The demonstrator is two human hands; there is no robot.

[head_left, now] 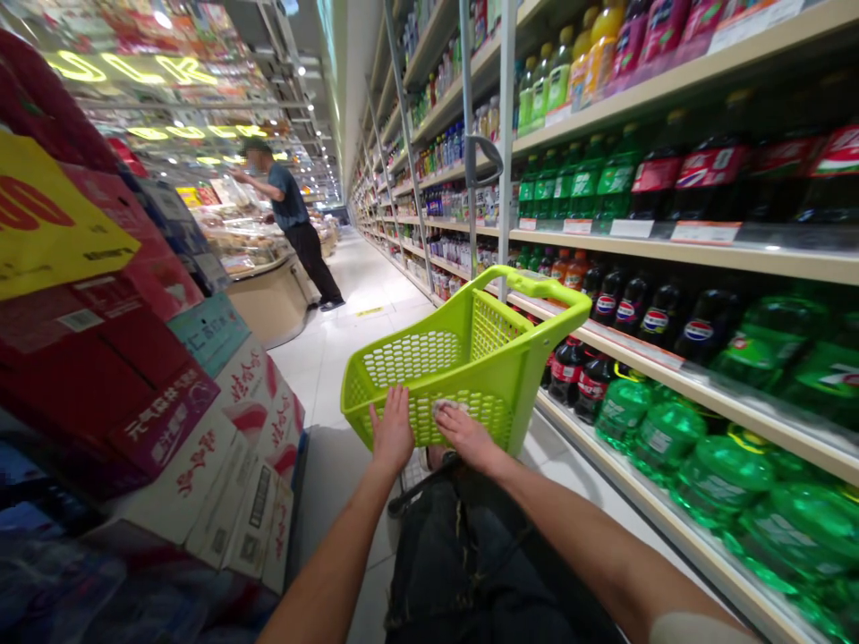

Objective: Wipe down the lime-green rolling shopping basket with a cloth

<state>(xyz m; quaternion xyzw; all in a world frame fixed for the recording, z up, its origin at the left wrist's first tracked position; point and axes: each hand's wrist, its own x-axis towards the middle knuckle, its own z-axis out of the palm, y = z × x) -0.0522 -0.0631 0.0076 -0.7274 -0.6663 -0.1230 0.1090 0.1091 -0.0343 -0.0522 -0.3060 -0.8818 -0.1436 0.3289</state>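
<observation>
A bright green plastic shopping basket cart (523,367) stands right in front of me, its side with rows of holes turned toward my body. My left hand (395,427) lies against this near side with its fingers stretched and the fingertips at the upper rim. To its right, my right hand (471,436) presses a small, pale, crumpled cloth or wipe (444,407) against the perforated wall. The cloth is mostly under the fingers. What I see of the cart's inside holds no goods. My legs hide the cart's lower part.
Shelves of drink bottles (698,170) run along the right, with large green bottles (728,461) at the bottom. Stacked cartons (234,402) stand close on the left. Farther down the aisle (355,268), a person (288,197) stands beside a display counter (265,295).
</observation>
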